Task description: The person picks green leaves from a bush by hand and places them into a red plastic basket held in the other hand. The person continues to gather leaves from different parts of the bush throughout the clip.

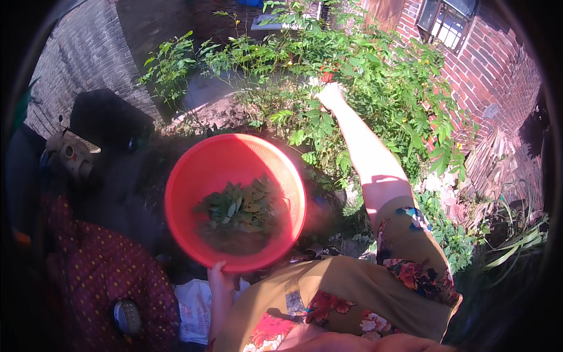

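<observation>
My left hand (220, 279) grips the near rim of a red plastic basket (180, 189) with perforated sides, low in the middle of the view. Picked green leaves (239, 204) lie in a heap at its bottom, partly in shadow. My right arm stretches forward into tall leafy plants (374, 75) with small yellow flowers. At its end my right hand (330, 96) is among the stems, washed out by bright sun, so its fingers and anything between them are unclear. Something red shows just beyond that hand.
A person in dark red dotted clothing (110, 264) is close at the lower left, beside a white printed sack (193, 308). A scooter (72, 154) stands farther left. Brick walls (484, 75) rise behind the plants, and a bundle of dry stalks (501, 171) leans at right.
</observation>
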`<state>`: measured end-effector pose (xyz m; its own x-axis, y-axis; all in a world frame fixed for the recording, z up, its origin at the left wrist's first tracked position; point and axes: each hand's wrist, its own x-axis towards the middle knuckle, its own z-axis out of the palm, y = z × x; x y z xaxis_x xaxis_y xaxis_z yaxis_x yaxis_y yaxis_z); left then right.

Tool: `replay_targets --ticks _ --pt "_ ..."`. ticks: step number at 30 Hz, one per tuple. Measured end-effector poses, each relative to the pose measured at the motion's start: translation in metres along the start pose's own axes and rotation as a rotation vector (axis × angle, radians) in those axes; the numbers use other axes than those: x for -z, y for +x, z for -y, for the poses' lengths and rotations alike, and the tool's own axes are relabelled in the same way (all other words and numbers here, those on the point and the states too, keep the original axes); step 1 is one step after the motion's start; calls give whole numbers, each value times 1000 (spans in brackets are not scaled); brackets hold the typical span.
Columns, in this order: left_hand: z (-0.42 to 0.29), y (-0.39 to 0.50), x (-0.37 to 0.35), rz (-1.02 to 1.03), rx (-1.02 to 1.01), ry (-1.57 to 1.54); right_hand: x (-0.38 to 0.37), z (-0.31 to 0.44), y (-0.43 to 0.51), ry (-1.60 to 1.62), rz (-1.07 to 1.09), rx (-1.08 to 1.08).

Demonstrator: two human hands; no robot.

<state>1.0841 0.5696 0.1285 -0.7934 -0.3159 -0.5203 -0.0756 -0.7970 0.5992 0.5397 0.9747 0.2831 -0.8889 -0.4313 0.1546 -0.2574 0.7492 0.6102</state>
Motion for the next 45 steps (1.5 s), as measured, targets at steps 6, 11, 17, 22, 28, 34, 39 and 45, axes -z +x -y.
replay_targets --ticks 6,11,17,22,28,34,39,45 --pt "-43 -41 -10 18 -16 -49 17 2 -15 739 -50 -487" --pt "-63 -62 0 23 -39 12 73 43 -50 1080 -173 -719" --pt "-56 -72 -41 89 79 -27 55 -27 -59 1646 -40 -632" --pt "-43 -66 -50 117 154 -1 56 -25 -83 2280 -498 -652" --pt "-32 -81 -70 71 49 11 267 79 -178 1862 -531 247" --pt "-14 -85 -90 61 34 10 261 97 -306 1203 -695 990" --pt "3 -108 -90 2 -7 -36 242 -3 -323 971 -528 690" --pt "4 -130 -98 -24 -84 -19 168 -154 -269 965 -217 -240"
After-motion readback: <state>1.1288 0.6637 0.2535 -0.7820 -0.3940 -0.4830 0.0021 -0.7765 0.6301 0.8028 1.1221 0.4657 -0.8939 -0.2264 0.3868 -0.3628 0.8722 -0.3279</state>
